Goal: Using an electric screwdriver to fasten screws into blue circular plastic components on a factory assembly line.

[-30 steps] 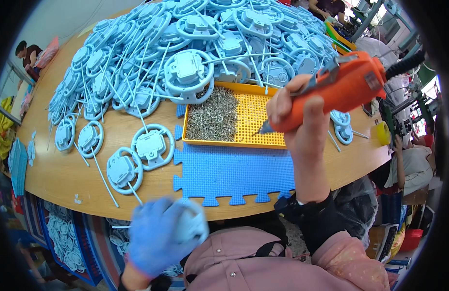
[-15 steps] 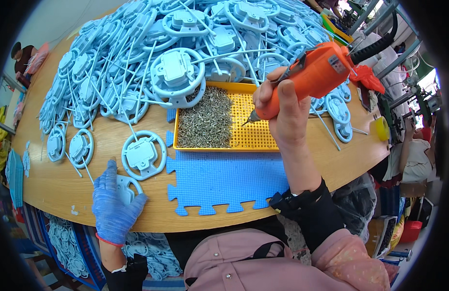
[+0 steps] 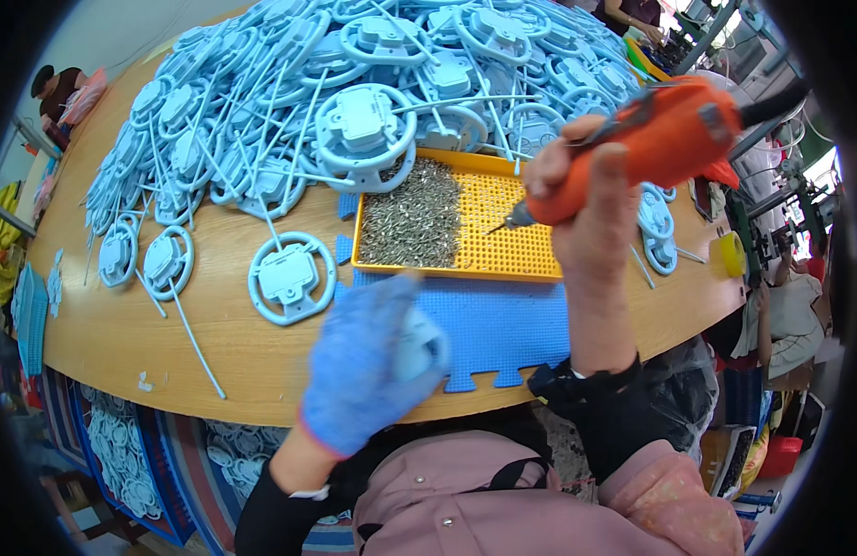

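Note:
My left hand [image 3: 359,357], in a blue knitted glove and smeared by motion, is closed on a light blue plastic part [image 3: 421,345] over the left side of the blue foam mat [image 3: 507,324]. The fingers hide much of that part. My bare right hand [image 3: 586,208] is wrapped round an orange electric screwdriver [image 3: 651,153], held up with its bit pointing down and left. Below that bit is a yellow tray [image 3: 419,272] with a heap of small screws [image 3: 410,218] on its left side. Its right side is a grid of holes.
A large pile of light blue ring-shaped parts [image 3: 364,120] with thin rods covers the far table. A single ring part [image 3: 289,278] lies left of the mat. Yellow tape [image 3: 728,255] sits at the right edge. Filled crates stand below; other people work further off.
My left hand has moved right from the table's left side onto the mat, bringing a light blue part along. My right hand still holds the screwdriver, slightly further right in the picture.

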### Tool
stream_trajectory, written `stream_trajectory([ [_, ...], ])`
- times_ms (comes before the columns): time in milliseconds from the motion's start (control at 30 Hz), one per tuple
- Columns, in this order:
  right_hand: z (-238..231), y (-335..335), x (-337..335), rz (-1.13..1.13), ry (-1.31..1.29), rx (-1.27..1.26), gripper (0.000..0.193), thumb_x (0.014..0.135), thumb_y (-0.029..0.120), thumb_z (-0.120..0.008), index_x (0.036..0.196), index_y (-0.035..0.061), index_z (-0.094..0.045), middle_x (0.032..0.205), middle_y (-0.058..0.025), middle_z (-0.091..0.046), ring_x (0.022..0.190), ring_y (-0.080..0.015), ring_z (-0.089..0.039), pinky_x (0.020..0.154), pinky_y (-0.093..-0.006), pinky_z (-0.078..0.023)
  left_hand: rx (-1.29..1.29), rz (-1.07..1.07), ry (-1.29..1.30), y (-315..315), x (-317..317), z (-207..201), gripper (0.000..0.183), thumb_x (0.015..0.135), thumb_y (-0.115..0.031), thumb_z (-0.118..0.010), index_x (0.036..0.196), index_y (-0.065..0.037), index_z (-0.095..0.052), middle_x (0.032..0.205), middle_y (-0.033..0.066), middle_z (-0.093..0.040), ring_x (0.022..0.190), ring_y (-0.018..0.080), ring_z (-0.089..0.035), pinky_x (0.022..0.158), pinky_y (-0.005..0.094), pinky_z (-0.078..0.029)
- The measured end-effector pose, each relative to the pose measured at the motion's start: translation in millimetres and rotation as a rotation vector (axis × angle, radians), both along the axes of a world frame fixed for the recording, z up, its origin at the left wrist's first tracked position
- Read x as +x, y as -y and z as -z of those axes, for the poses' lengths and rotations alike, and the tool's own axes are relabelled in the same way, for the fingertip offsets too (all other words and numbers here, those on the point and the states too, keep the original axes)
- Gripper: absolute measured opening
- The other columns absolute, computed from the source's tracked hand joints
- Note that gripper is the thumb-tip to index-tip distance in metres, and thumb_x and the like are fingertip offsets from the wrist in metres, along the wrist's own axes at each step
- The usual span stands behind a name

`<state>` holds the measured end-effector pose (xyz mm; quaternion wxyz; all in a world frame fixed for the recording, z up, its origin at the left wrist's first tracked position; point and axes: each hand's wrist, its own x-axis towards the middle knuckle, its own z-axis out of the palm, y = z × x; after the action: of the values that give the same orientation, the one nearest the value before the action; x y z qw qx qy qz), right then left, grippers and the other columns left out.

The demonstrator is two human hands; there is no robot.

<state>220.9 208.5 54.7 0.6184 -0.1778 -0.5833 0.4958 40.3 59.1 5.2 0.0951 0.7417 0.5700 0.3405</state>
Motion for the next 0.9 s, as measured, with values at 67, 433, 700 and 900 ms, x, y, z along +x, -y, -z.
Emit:
stream_trajectory([
  [67,-17,19,-6,-0.025,-0.042,0.003,0.057,0.085,0.059,-0.060,0.105,0.0062,-0.051,0.070,-0.0018,-0.052,0.058,-0.0142,-0.049,0.055,-0.0265,-0.042,-0.073,-0.009,0.005,-3,8,3,0.094,0.063,-0.027,-0.082,0.139,0.002,-0.036,0.104,0.0175,-0.058,0.096,0.0343,-0.058,0.093,0.0434,-0.045],
  [433,-3,86,-44,-0.315,0.052,-0.189,0.054,0.078,0.047,-0.075,0.100,0.0039,-0.050,0.068,-0.0057,-0.054,0.057,-0.0152,-0.052,0.048,-0.0266,-0.042,-0.131,-0.120,0.104,-1,7,18,0.095,0.059,-0.031,-0.085,0.136,0.003,-0.041,0.120,0.0238,-0.055,0.113,0.0401,-0.051,0.097,0.0454,-0.040],
  [700,4,88,-47,-0.284,0.096,-0.142,0.051,0.078,0.043,-0.076,0.097,0.0045,-0.050,0.069,-0.0050,-0.055,0.058,-0.0145,-0.052,0.049,-0.0260,-0.042,-0.121,-0.126,0.159,-8,12,36,0.088,0.060,-0.031,-0.084,0.131,0.003,-0.046,0.120,0.0225,-0.056,0.112,0.0396,-0.052,0.096,0.0446,-0.042],
  [900,6,85,-51,-0.397,0.084,-0.233,0.052,0.076,0.043,-0.078,0.097,0.0041,-0.050,0.067,-0.0041,-0.054,0.059,-0.0144,-0.053,0.049,-0.0255,-0.041,-0.144,-0.100,0.100,-10,12,32,0.084,0.063,-0.032,-0.082,0.132,0.000,-0.045,0.124,0.0177,-0.055,0.113,0.0373,-0.051,0.097,0.0431,-0.040],
])
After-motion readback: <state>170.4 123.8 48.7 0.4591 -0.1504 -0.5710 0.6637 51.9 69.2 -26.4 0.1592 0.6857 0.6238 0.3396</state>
